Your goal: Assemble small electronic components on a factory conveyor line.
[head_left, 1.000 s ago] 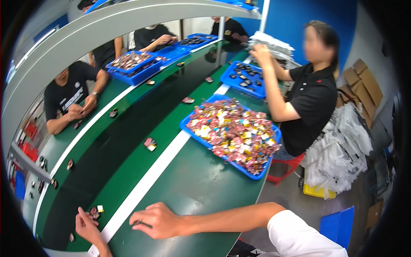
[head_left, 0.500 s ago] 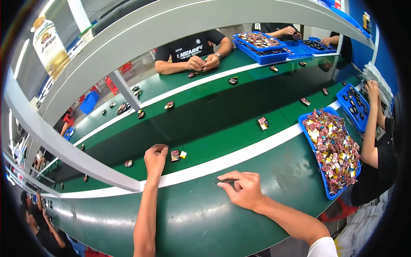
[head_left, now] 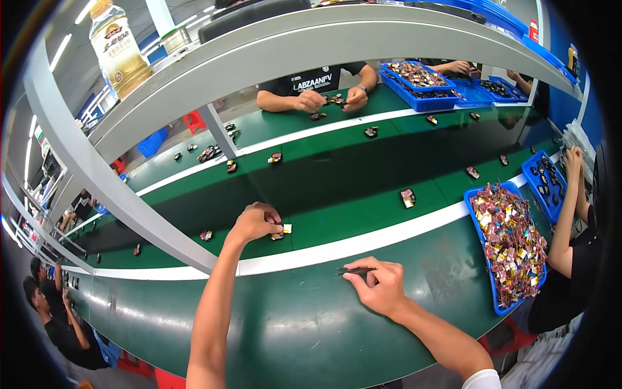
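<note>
Under the left hand (head_left: 254, 222), the small part (head_left: 281, 232) is half covered by fingertips; its kind is too small to tell. The right hand (head_left: 379, 285) hides the tweezers' (head_left: 355, 270) grip end.

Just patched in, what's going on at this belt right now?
A person's left hand reaches over the white stripe onto the green belt, its fingers on a small dark part there. The right hand rests on the near ledge, pinching thin tweezers. A blue tray of mixed small parts sits to the right.

Three blue trays (head_left: 483, 223); one bottle (head_left: 118, 48); one pair of tweezers (head_left: 355, 270).
</note>
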Available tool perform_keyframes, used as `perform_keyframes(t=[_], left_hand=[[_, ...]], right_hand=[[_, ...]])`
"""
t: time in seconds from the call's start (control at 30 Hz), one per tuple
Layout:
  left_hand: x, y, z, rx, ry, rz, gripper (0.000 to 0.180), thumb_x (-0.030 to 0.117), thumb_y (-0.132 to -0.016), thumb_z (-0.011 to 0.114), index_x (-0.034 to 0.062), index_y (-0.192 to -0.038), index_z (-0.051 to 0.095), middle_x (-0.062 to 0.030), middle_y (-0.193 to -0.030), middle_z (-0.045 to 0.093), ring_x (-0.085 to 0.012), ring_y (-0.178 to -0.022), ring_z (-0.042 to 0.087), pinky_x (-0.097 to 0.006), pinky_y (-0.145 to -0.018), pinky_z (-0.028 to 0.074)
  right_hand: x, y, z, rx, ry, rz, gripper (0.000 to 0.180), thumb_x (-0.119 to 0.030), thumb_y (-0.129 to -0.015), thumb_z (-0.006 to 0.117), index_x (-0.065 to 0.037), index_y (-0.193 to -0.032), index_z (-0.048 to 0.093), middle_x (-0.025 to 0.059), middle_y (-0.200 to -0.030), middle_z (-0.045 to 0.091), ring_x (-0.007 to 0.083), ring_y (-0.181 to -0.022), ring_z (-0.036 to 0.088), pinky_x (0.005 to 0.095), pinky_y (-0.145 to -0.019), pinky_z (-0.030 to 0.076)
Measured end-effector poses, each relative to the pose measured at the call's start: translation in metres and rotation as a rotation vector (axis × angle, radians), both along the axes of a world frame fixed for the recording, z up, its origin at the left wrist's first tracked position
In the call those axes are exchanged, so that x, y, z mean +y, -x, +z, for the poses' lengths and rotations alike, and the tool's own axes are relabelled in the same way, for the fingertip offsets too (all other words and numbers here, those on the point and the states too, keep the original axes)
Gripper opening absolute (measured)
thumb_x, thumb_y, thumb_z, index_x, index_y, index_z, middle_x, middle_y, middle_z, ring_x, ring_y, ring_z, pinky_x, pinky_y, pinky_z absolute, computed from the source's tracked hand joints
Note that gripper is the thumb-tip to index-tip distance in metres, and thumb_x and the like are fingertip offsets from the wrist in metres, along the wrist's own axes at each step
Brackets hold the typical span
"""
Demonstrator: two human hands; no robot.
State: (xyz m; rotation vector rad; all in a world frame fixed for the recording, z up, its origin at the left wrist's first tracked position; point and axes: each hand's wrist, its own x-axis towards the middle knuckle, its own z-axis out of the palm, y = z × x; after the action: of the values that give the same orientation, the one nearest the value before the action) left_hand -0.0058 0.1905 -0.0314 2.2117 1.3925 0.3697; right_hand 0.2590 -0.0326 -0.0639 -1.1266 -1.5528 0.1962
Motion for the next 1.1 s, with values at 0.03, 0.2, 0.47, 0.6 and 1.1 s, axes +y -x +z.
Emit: perform_keyframes(t=[0.03, 0.2, 0.47, 0.6, 1.1], left_hand=[[0.000, 0.003, -0.002, 0.011, -0.041, -0.019, 0.024, 0.020, -0.077, 0.083, 0.0012, -0.087, 0.072, -0.0048, -0.077, 0.069, -0.0101, -0.066, 0.061, -0.029, -0.060, 0.050], [-0.012, 0.003, 0.009, -0.135, 0.319, 0.104, 0.018, 0.014, -0.079, 0.081, 0.0020, -0.082, 0.067, -0.0042, -0.069, 0.067, -0.0106, -0.055, 0.058, -0.027, -0.046, 0.044], [-0.066, -0.002, 0.002, -0.626, 0.404, 0.203, 0.014, 0.006, -0.088, 0.072, -0.0035, -0.093, 0.064, -0.0090, -0.074, 0.070, -0.0099, -0.053, 0.059, -0.024, -0.042, 0.042], [-0.122, -0.044, -0.002, -0.939, 0.475, 0.254, 0.012, 0.005, -0.092, 0.067, -0.0045, -0.099, 0.065, -0.0100, -0.081, 0.070, -0.0108, -0.055, 0.061, -0.023, -0.043, 0.042], [-0.175, -0.094, -0.036, -1.036, 0.218, 0.232, 0.012, 0.001, -0.090, 0.070, -0.0079, -0.097, 0.066, -0.0071, -0.074, 0.069, -0.0054, -0.052, 0.057, -0.022, -0.045, 0.043]], right_hand=[[0.000, 0.001, 0.000, 0.013, -0.005, 0.003, 0.016, -0.001, -0.076, 0.081, -0.004, -0.090, 0.075, -0.0007, -0.046, 0.045, 0.0066, -0.039, 0.039, 0.0223, -0.049, 0.045], [0.000, 0.001, -0.001, 0.022, 0.022, 0.006, 0.017, 0.000, -0.076, 0.081, -0.003, -0.090, 0.075, -0.0008, -0.048, 0.048, 0.0064, -0.039, 0.040, 0.0221, -0.049, 0.045], [0.001, -0.004, -0.010, 0.052, 0.024, 0.020, 0.016, -0.005, -0.077, 0.081, -0.004, -0.090, 0.072, 0.0021, -0.062, 0.067, 0.0079, -0.039, 0.042, 0.0244, -0.043, 0.036], [0.000, -0.007, 0.001, 0.361, 0.215, 0.088, 0.013, 0.000, -0.083, 0.078, 0.001, -0.092, 0.069, 0.0001, -0.071, 0.068, -0.0001, -0.046, 0.042, 0.0218, -0.041, 0.033], [-0.005, -0.009, 0.013, 0.422, 0.297, 0.166, 0.011, 0.006, -0.085, 0.074, 0.003, -0.093, 0.066, 0.0079, -0.085, 0.075, -0.0025, -0.051, 0.043, 0.0166, -0.045, 0.032]])
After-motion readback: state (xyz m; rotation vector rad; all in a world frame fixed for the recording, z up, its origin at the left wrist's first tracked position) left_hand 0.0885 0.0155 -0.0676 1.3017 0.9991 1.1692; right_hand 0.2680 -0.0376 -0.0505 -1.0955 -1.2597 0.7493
